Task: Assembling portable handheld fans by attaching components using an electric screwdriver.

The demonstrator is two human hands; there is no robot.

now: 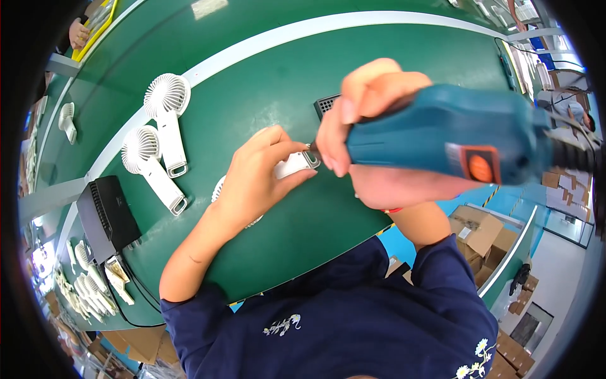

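"Which step do you see now?"

"From my distant seat, I judge it is the driving of a screw. The left hand (255, 174) is pinched on the handle of a white plastic handheld fan (291, 165), at or just above the smooth green surface (410, 47); I cannot tell which."

"And the right hand (379, 98)?"

"It is wrapped around a teal electric screwdriver with an orange patch (435, 132). The tip is near the loop end of the handle, but because of blur I cannot tell if they touch."

"What does the next move call for?"

"In my opinion, it calls for a firm handle, a well-aligned tip and gentle pressure, so that nothing slips."
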